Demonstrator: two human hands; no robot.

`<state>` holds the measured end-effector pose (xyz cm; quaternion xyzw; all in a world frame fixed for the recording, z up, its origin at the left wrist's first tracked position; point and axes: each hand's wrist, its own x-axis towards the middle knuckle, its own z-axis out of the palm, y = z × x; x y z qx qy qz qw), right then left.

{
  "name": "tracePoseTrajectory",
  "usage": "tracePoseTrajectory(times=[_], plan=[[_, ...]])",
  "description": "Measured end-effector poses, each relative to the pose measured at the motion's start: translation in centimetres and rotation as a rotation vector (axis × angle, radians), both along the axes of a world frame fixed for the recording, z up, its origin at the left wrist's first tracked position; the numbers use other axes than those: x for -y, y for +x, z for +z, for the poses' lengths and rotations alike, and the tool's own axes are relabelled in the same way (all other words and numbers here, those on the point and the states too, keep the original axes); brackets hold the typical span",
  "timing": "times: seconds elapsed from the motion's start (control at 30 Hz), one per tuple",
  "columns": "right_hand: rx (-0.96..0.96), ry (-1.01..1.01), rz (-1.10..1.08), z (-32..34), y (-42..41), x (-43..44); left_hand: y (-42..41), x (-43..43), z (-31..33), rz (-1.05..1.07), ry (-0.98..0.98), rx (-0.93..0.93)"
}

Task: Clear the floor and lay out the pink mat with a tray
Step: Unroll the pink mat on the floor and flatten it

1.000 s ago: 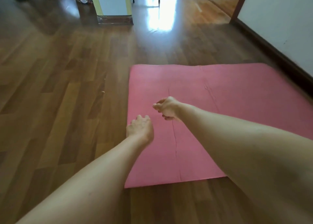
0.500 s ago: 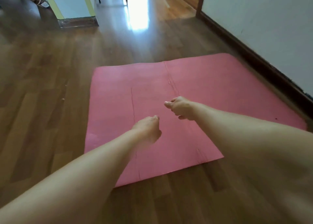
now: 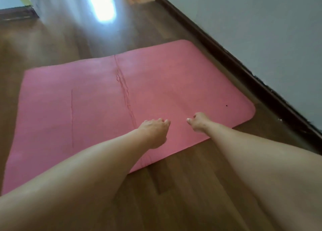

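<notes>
We see the pink mat [image 3: 108, 98] flat on the wooden floor [image 3: 183, 192]; left hand [image 3: 154, 129] and right hand [image 3: 197, 122] reach over its five-o'clock edge, fingers loosely curled, holding nothing.

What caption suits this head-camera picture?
Two bare, empty hands, left and right, reach over a pink mat lying flat on wood floor.

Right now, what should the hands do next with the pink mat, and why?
Probably draw back and go for the tray. The pink mat already lies flat on the wooden floor, the left hand and right hand hold nothing, and no tray is in view.
</notes>
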<state>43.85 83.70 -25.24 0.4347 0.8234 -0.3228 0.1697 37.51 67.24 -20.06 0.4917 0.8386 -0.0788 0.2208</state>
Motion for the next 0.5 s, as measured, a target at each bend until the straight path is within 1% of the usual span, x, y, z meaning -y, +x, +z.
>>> tracePoseTrajectory(times=[0.07,0.17,0.3,0.4,0.5], plan=[[0.029,0.015,-0.046,-1.3,2.0,-1.5,0.8,-1.3,-1.0,-0.033,-0.020,0.005],[0.075,0.106,-0.054,-2.7,4.1,-3.0,1.7,-2.6,-2.2,-0.069,-0.026,-0.017],[0.057,0.155,-0.138,-4.1,5.5,-4.7,3.1,-4.4,-3.7,-0.058,-0.031,-0.008],[0.017,0.133,-0.276,-4.9,5.3,-5.6,4.2,-5.2,-5.1,-0.061,-0.065,0.006],[-0.044,0.107,-0.516,-5.5,4.9,-6.5,4.9,-6.1,-6.1,-0.074,-0.038,0.003]])
